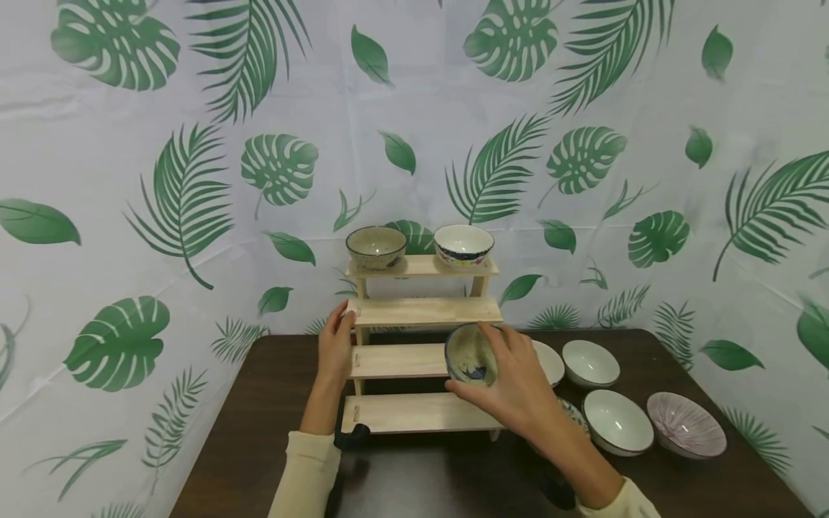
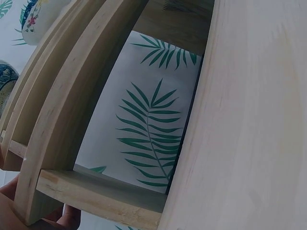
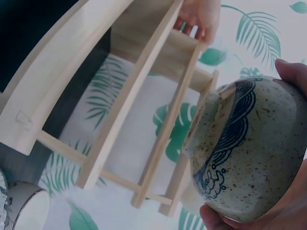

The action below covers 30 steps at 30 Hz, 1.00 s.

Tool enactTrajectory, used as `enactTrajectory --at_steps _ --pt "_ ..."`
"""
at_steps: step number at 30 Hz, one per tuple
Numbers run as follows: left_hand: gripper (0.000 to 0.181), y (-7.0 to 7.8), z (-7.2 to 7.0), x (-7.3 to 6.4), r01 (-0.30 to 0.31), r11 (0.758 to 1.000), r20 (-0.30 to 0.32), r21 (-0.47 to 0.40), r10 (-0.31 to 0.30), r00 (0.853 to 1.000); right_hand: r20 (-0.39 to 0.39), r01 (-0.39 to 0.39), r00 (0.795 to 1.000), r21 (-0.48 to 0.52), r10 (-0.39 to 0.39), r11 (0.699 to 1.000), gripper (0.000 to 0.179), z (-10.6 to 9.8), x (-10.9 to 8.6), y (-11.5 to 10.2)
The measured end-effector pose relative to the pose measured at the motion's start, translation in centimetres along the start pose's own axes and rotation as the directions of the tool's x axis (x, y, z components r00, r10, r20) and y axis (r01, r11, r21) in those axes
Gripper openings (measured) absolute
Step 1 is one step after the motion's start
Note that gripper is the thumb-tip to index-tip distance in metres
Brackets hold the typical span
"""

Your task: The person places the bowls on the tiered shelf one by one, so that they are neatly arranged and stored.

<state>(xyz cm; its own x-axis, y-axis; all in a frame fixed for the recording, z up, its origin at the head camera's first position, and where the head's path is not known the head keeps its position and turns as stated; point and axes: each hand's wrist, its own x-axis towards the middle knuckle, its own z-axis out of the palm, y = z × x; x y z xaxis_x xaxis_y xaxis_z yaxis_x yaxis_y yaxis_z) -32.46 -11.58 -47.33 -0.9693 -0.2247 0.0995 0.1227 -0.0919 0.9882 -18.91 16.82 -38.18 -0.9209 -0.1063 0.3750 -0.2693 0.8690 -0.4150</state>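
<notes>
My right hand (image 1: 521, 385) grips a speckled bowl (image 1: 468, 356) by its rim, in front of the wooden shelf's right half. In the right wrist view this bowl (image 3: 244, 148) shows a blue wave pattern on its outside. My left hand (image 1: 335, 345) holds the left end of the stepped wooden shelf (image 1: 421, 311) near its second tier from the top; part of that hand is hidden behind the wood in the left wrist view. On the top tier sit a grey-brown speckled bowl (image 1: 376, 248) and a white bowl with a patterned outside (image 1: 463, 244).
Several bowls stand on the dark table (image 1: 259, 432) to the right, among them a pale bowl (image 1: 591, 363), another pale bowl (image 1: 618, 423) and a pinkish streaked bowl (image 1: 686, 426). A leaf-patterned cloth (image 1: 414, 108) hangs behind the table.
</notes>
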Motion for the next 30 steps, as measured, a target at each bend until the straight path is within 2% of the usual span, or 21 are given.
enactTrajectory --at_steps 10,18,30 --pt "0.053 0.1 -0.2 0.0 0.003 1.0 0.023 -0.028 -0.002 1.0 -0.017 0.025 1.0 0.009 -0.024 1.0 0.104 0.2 1.5 -1.3" --pt "0.053 0.7 -0.1 -0.4 0.0 0.999 0.023 -0.039 0.001 1.0 -0.04 0.045 0.998 0.024 -0.044 0.999 0.104 1.3 2.6 -2.0" --pt "0.053 -0.1 -0.2 0.3 0.012 0.999 0.019 -0.04 -0.012 1.0 -0.004 0.033 0.999 0.046 -0.032 0.998 0.103 2.4 3.6 -3.5"
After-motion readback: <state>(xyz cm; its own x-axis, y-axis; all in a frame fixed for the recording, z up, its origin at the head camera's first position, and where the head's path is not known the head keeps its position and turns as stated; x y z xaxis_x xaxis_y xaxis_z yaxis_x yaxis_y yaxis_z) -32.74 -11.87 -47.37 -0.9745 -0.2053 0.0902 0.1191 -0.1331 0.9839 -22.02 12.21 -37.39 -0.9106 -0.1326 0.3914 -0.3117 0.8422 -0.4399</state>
